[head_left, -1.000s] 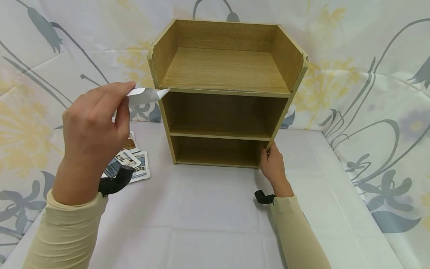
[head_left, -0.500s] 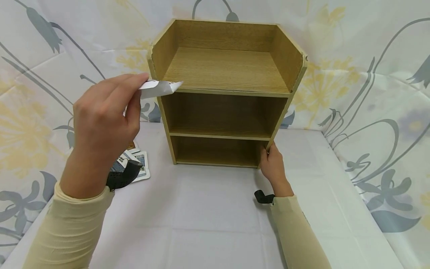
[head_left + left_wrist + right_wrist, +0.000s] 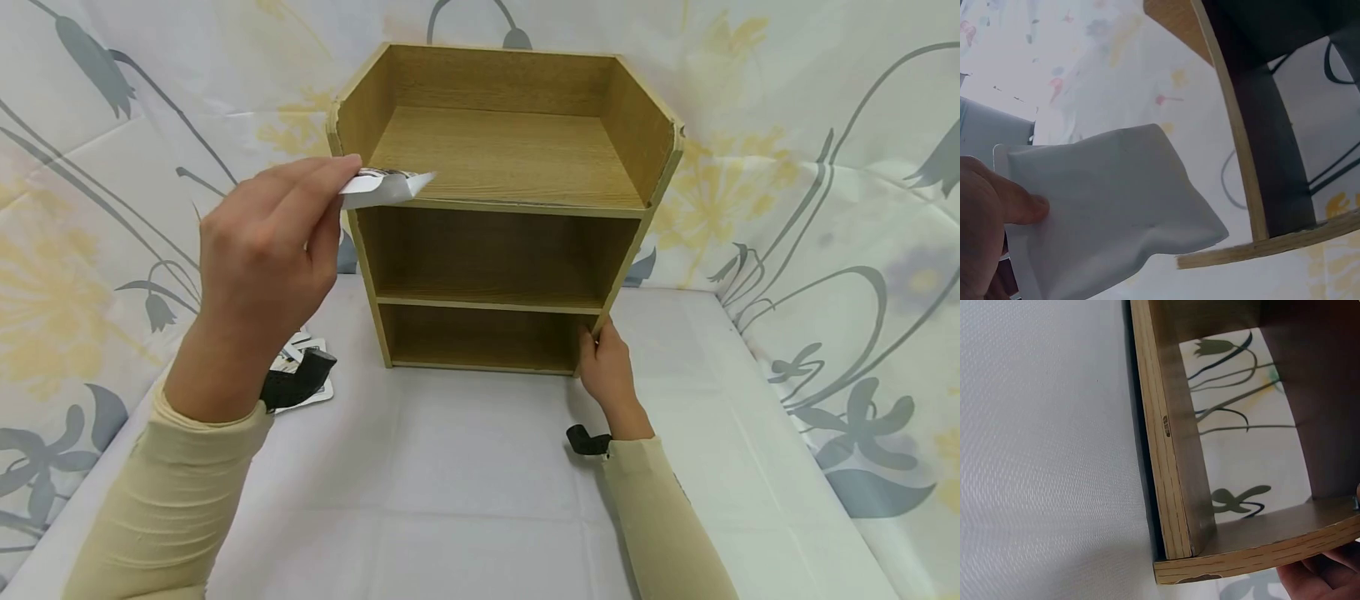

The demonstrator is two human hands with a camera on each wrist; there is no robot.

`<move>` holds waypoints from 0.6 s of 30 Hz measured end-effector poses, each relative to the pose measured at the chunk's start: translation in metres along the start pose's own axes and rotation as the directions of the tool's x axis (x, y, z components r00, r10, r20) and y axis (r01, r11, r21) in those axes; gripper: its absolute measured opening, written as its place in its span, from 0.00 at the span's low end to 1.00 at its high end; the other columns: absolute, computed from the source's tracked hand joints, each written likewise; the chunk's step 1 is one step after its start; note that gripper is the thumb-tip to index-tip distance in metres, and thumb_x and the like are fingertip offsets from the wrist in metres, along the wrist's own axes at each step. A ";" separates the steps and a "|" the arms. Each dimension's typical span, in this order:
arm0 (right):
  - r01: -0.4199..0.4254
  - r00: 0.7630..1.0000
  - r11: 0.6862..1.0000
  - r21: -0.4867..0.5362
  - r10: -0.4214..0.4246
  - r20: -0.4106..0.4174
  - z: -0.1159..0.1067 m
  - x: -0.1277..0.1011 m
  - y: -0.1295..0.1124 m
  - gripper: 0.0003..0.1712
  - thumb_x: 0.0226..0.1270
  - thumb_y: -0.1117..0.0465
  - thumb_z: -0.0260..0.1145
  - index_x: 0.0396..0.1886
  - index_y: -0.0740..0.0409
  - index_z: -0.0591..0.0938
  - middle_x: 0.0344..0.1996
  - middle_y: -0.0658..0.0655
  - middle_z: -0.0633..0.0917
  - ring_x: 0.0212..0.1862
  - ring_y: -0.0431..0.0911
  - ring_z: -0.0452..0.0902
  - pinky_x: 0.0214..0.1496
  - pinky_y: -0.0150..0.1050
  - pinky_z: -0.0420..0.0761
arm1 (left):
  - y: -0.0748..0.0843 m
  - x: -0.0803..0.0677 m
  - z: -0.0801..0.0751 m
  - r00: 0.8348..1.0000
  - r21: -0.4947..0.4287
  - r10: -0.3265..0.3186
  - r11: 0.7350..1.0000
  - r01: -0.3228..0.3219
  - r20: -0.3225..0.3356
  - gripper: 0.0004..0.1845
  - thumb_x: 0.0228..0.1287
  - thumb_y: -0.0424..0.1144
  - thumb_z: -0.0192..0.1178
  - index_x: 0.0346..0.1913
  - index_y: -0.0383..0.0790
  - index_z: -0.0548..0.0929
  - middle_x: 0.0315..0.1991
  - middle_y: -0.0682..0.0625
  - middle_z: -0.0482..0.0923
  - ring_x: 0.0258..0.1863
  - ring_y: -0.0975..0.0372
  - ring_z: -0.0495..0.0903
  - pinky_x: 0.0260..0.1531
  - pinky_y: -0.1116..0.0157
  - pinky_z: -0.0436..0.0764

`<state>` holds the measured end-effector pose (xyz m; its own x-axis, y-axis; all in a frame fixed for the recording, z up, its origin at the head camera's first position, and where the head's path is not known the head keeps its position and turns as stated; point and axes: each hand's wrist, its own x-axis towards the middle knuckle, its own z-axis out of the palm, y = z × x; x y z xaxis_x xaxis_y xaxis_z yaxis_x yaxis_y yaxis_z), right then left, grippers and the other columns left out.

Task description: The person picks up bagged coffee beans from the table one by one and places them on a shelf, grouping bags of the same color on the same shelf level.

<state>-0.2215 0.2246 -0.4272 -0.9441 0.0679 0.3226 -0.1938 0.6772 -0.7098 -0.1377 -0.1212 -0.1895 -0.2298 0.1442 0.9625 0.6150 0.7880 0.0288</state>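
My left hand (image 3: 270,237) pinches a flat white packet (image 3: 384,190) at one edge and holds it up at the front left edge of the wooden shelf's top tier. In the left wrist view, the thumb lies on the plain white underside of the packet (image 3: 1110,200), whose far corner is near the shelf's side edge. Dark print shows on its upper face. The small wooden shelf (image 3: 502,158) has an open-topped upper tier and two compartments below. My right hand (image 3: 609,371) grips its right side panel near the bottom; fingers show below that panel in the right wrist view.
Several printed packets (image 3: 321,395) lie on the white tablecloth (image 3: 480,467) left of the shelf, partly hidden by the left wrist and its black camera mount. A floral cloth (image 3: 810,208) hangs behind and at both sides.
My left hand has moved right and slightly up with the packet, from beside the shelf to over the top tier's front left edge. The right hand and shelf stay in place.
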 end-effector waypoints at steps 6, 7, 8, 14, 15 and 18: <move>-0.002 1.000 1.000 -0.006 0.002 0.002 0.001 0.001 0.003 0.25 0.78 0.51 0.44 0.63 0.64 0.66 0.58 0.70 0.77 0.56 0.62 0.78 0.52 0.59 0.79 | -0.001 0.001 0.012 0.998 -0.021 0.042 0.999 -0.043 -0.037 0.14 0.69 0.30 0.51 0.46 0.41 0.87 0.41 0.46 0.88 0.39 0.48 0.85 0.39 0.50 0.81; -0.004 1.000 1.000 -0.007 0.004 0.001 0.001 0.002 0.003 0.25 0.78 0.51 0.44 0.64 0.64 0.66 0.58 0.70 0.77 0.56 0.62 0.77 0.52 0.59 0.79 | -0.001 0.002 0.014 0.998 -0.025 0.051 0.998 -0.052 -0.042 0.15 0.69 0.29 0.51 0.46 0.41 0.87 0.41 0.47 0.88 0.40 0.48 0.85 0.39 0.50 0.81; -0.005 1.000 1.000 -0.005 0.005 0.001 0.000 0.001 0.002 0.25 0.78 0.52 0.45 0.64 0.64 0.66 0.58 0.70 0.77 0.56 0.62 0.77 0.52 0.59 0.79 | -0.002 0.002 0.016 0.997 -0.025 0.063 0.998 -0.064 -0.043 0.15 0.69 0.29 0.50 0.47 0.41 0.87 0.42 0.47 0.87 0.40 0.49 0.85 0.39 0.50 0.81; -0.009 1.000 1.000 -0.007 0.009 0.003 0.000 0.000 0.001 0.25 0.78 0.52 0.46 0.65 0.64 0.65 0.57 0.71 0.77 0.55 0.62 0.77 0.53 0.58 0.79 | -0.006 0.001 0.026 0.992 -0.020 0.121 0.992 -0.121 -0.039 0.19 0.66 0.24 0.47 0.48 0.40 0.87 0.43 0.47 0.87 0.40 0.49 0.85 0.40 0.51 0.82; -0.010 1.000 1.000 -0.009 0.010 0.001 0.000 0.000 0.001 0.25 0.78 0.53 0.46 0.65 0.65 0.65 0.56 0.71 0.77 0.55 0.62 0.77 0.53 0.58 0.79 | -0.007 0.000 0.028 0.991 -0.018 0.129 0.991 -0.130 -0.035 0.20 0.66 0.24 0.46 0.48 0.40 0.87 0.43 0.47 0.87 0.40 0.49 0.85 0.40 0.51 0.82; -0.008 1.000 1.000 -0.017 0.008 -0.002 0.000 0.000 0.001 0.25 0.78 0.53 0.47 0.65 0.65 0.65 0.55 0.71 0.77 0.54 0.62 0.78 0.52 0.58 0.79 | -0.011 0.000 0.034 0.988 -0.012 0.152 0.988 -0.153 -0.019 0.20 0.66 0.24 0.46 0.49 0.39 0.86 0.43 0.46 0.87 0.40 0.49 0.85 0.41 0.52 0.82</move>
<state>-0.2217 0.2257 -0.4277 -0.9450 0.0753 0.3182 -0.1814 0.6888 -0.7019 -0.1699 -0.1095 -0.1988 -0.1190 0.2511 0.9606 0.6519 0.7495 -0.1152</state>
